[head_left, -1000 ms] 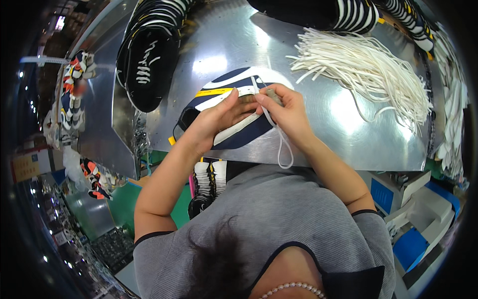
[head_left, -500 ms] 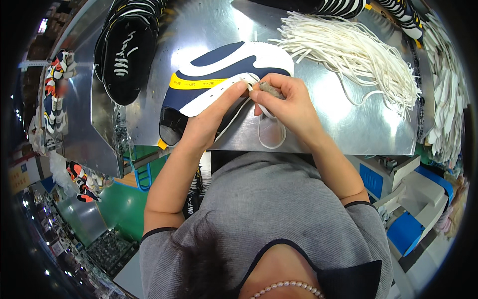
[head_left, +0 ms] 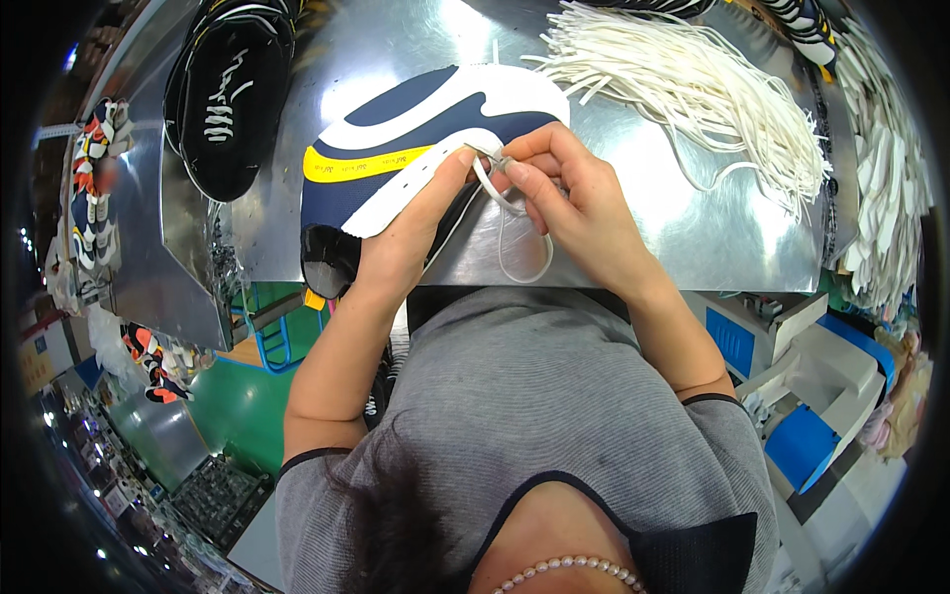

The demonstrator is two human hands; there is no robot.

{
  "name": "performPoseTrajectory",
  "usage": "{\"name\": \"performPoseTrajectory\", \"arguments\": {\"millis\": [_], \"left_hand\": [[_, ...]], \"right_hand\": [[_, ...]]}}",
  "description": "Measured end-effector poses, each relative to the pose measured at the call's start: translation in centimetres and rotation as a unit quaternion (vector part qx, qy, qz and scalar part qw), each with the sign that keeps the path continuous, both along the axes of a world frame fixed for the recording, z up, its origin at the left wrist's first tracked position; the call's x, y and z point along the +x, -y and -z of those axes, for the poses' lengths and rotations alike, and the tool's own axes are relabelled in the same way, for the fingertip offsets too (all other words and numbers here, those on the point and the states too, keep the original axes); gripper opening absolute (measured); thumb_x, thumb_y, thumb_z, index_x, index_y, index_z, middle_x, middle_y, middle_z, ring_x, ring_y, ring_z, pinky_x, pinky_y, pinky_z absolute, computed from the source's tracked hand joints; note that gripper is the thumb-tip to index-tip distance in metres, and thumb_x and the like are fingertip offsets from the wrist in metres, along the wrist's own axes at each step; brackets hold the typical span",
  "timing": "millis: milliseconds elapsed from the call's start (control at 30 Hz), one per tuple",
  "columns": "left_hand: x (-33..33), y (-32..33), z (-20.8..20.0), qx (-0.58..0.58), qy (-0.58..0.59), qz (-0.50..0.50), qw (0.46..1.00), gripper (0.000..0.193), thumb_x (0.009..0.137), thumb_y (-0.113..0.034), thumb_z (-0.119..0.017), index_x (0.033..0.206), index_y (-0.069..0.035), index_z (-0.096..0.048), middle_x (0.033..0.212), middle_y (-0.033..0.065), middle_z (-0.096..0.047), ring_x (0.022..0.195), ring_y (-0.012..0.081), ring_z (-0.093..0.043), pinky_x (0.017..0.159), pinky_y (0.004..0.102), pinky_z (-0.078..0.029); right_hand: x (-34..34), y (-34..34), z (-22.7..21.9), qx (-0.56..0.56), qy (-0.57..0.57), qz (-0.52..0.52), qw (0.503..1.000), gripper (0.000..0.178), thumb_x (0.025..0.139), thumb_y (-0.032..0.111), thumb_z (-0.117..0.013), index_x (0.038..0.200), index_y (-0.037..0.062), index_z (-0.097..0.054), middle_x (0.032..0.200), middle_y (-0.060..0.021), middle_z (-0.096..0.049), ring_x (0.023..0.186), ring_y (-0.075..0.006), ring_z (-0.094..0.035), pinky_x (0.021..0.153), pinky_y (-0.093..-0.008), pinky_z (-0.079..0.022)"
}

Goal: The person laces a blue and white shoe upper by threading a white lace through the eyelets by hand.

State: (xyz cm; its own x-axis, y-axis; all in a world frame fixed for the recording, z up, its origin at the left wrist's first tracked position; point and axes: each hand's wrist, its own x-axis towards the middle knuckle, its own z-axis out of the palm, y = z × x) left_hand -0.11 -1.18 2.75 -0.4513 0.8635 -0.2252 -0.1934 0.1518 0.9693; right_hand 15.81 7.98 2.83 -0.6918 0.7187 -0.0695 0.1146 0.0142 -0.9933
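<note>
Lace (head_left: 483,178), white and narrow, runs into the grip of the right hand (head_left: 582,203), whose thumb and forefinger are pinched tight just off the near right edge of the shoe upper (head_left: 426,136). A thin greyish tip shows at the same pinch; whether it is a tool or the end of the lace is too small to tell. A slack loop hangs from that grip toward the near side of the shoe upper, probably left loose so that nothing tugs on the pinch.

The left hand (head_left: 408,230) has its grip closed on the shoe upper itself, thumb along the white eyelet strip (head_left: 404,193) and the other fingers hidden beneath. That hold seems meant to stiffen the soft edge and turn the small holes toward the right hand. The shoe upper, navy and white with a yellow band (head_left: 368,165), lies tilted on the metal counter (head_left: 727,243), its black lining (head_left: 332,252) toward the left forearm.

Beyond and to the right of the shoe upper, a bundle of white laces (head_left: 683,104) is fanned out, likely placed there for the right hand to reach. To the left of the shoe upper stands a stack of black uppers (head_left: 233,109), perhaps set aside to leave working room.
</note>
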Motion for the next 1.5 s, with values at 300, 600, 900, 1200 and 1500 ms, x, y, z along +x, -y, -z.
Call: {"name": "performPoseTrajectory", "arguments": {"millis": [300,600,900,1200,1500], "left_hand": [[0.1,1.5,-0.1,0.091,-0.606,0.125,0.780,0.030,0.098,-0.012,-0.060,0.126,0.001,-0.065,0.126,0.0134,-0.067,0.119,0.0228,-0.063,0.100,0.0321,-0.048],[-0.7,1.5,3.0,0.096,-0.429,0.074,0.895,0.025,0.098,-0.008,-0.060,0.121,0.002,-0.064,0.113,0.0140,-0.071,0.105,0.0280,-0.067,0.093,0.0351,-0.050],[-2.6,2.3,1.7,-0.040,0.039,0.072,0.996,0.018,0.095,-0.012,-0.069,0.107,0.000,-0.072,0.104,0.0071,-0.073,0.092,0.0133,-0.068,0.082,0.0262,-0.054],[-5.3,2.1,1.4,-0.066,-0.271,0.083,0.957,0.030,0.095,-0.021,-0.070,0.114,0.002,-0.068,0.108,0.0117,-0.072,0.104,0.0210,-0.068,0.092,0.0332,-0.052],[-2.5,3.1,-0.3,-0.048,-0.500,0.082,0.861,0.020,0.089,-0.016,-0.073,0.105,-0.005,-0.068,0.082,0.0145,-0.069,0.070,0.0301,-0.068,0.063,0.0367,-0.051]], "right_hand": [[-1.1,-0.9,-0.5,0.202,0.112,-0.023,0.973,0.018,0.096,0.012,-0.059,0.106,-0.0025,-0.055,0.080,-0.0164,-0.071,0.071,-0.0330,-0.069,0.065,-0.0397,-0.053],[-4.5,0.0,0.1,0.371,0.251,-0.077,0.891,0.030,0.095,0.018,-0.060,0.114,-0.0014,-0.048,0.076,-0.0202,-0.069,0.074,-0.0394,-0.069,0.067,-0.0457,-0.053],[0.6,-5.9,1.4,0.090,0.056,0.025,0.994,0.051,0.079,0.028,-0.084,0.116,-0.0009,-0.065,0.096,-0.0064,-0.071,0.082,-0.0121,-0.064,0.070,-0.0250,-0.051],[-2.6,-5.3,1.5,-0.014,0.061,0.093,0.994,0.049,0.077,0.025,-0.088,0.113,0.0029,-0.064,0.099,-0.0045,-0.067,0.086,-0.0113,-0.062,0.079,-0.0235,-0.048],[-0.1,-1.2,3.4,-0.014,0.058,-0.005,0.998,0.025,0.091,0.022,-0.074,0.104,0.0016,-0.070,0.087,0.0003,-0.066,0.077,-0.0050,-0.058,0.068,-0.0204,-0.046]]}}
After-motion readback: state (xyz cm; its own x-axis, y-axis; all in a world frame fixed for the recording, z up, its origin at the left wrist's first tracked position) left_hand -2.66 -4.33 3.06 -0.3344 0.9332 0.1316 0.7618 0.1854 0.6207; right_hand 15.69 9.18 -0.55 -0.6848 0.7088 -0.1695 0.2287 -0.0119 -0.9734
